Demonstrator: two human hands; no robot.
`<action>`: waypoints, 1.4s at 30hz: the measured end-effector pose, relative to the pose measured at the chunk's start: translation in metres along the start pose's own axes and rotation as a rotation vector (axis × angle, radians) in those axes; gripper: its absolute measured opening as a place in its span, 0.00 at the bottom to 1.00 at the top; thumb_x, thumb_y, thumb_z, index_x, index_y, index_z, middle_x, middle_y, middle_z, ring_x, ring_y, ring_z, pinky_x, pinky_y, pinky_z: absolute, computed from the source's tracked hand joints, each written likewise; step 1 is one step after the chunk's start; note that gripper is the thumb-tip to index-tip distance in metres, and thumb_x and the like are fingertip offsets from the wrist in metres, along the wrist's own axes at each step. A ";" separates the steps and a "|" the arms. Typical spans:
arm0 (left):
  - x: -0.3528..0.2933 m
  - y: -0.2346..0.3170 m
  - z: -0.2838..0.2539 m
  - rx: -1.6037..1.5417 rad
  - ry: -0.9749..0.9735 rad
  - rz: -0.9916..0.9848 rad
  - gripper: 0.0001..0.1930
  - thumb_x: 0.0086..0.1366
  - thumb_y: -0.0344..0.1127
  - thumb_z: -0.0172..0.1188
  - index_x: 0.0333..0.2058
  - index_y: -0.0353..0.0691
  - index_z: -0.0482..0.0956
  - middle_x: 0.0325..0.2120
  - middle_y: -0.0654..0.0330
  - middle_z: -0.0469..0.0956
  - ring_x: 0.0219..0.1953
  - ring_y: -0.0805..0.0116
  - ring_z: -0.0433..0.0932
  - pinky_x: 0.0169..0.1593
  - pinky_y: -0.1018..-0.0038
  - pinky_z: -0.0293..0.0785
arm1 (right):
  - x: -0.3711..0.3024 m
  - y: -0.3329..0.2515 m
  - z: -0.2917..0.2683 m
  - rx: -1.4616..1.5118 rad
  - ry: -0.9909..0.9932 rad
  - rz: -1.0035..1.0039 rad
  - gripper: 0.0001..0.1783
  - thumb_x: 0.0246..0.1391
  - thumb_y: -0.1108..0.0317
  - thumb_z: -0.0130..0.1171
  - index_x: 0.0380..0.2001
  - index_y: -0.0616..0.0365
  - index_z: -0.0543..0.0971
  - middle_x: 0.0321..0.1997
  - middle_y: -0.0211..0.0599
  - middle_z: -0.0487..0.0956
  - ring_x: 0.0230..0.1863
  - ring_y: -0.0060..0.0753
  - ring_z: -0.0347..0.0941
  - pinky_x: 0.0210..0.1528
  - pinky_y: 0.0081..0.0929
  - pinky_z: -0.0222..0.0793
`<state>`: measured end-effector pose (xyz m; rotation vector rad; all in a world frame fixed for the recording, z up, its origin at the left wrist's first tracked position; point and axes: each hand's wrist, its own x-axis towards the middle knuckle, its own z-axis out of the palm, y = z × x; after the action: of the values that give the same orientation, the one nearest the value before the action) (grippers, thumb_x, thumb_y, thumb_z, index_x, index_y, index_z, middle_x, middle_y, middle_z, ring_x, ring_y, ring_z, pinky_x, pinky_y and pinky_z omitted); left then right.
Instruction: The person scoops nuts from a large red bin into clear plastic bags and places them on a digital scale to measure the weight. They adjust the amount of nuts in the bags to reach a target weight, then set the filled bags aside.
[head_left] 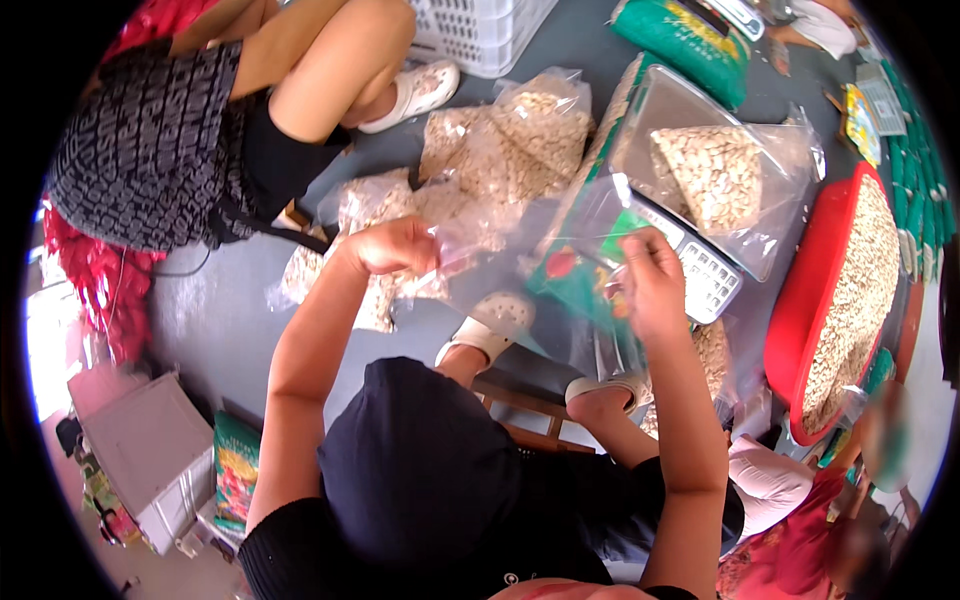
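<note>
Over the floor (215, 330), off the left edge of the scale (712, 280), a clear bag (508, 268) stretched between the two hands. The left hand (398, 247) was curled with little gap, seemingly gripping one side of the film; the right hand (650, 270) was pinched on the other, beside the scale's keypad, though blur and glare hid exactly what the fingertips had. Such thin film looked likely to split if the hands pulled hard apart, or to slip if either pinch caught only its rim. A wrist swinging right could press keys or jolt the pan (640, 135), where a packed bag (712, 170) of pale kernels sat with loose plastic reaching toward the right edge; a knock there might upset the reading or tip it. The left forearm passed close to the filled bags (505, 140) on the floor, and whether those were sealed could not be told; any unsealed one could spill if dragged. Farther right, the red basin (785, 325) was heaped with kernels (852, 300), so a bump to its rim could scatter them.
</note>
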<state>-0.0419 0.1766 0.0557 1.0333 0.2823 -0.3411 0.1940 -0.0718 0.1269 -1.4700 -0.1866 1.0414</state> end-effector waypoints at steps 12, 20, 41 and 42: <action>0.031 -0.077 0.075 -0.304 0.322 -0.206 0.20 0.60 0.37 0.59 0.49 0.33 0.73 0.42 0.52 0.77 0.44 0.60 0.77 0.47 0.61 0.76 | -0.050 0.159 -0.072 -0.045 0.273 0.313 0.10 0.60 0.63 0.52 0.38 0.59 0.70 0.18 0.27 0.69 0.19 0.20 0.66 0.19 0.27 0.70; 0.085 -0.089 0.118 0.686 0.276 -0.287 0.16 0.47 0.37 0.70 0.28 0.33 0.74 0.24 0.58 0.77 0.25 0.71 0.76 0.28 0.73 0.71 | -0.080 0.131 -0.061 -0.474 -0.138 0.425 0.30 0.50 0.50 0.62 0.44 0.66 0.67 0.41 0.47 0.75 0.39 0.42 0.76 0.38 0.33 0.73; 0.022 -0.070 0.085 0.123 0.550 -0.145 0.06 0.57 0.22 0.51 0.28 0.38 0.77 0.21 0.71 0.66 0.23 0.84 0.60 0.28 0.85 0.54 | -0.006 0.301 -0.077 0.141 0.778 0.448 0.14 0.51 0.66 0.61 0.36 0.65 0.73 0.24 0.38 0.76 0.15 0.31 0.75 0.12 0.26 0.71; 0.024 -0.066 0.089 0.184 0.564 -0.086 0.06 0.57 0.21 0.51 0.28 0.37 0.77 0.22 0.70 0.66 0.24 0.83 0.61 0.29 0.85 0.54 | 0.002 0.302 -0.072 0.160 0.859 0.436 0.14 0.52 0.66 0.61 0.36 0.65 0.73 0.23 0.38 0.76 0.16 0.31 0.76 0.12 0.26 0.71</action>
<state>-0.0406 0.0649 0.0376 1.2908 0.8163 -0.1469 0.1070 -0.1900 -0.1469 -1.7168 0.8382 0.6474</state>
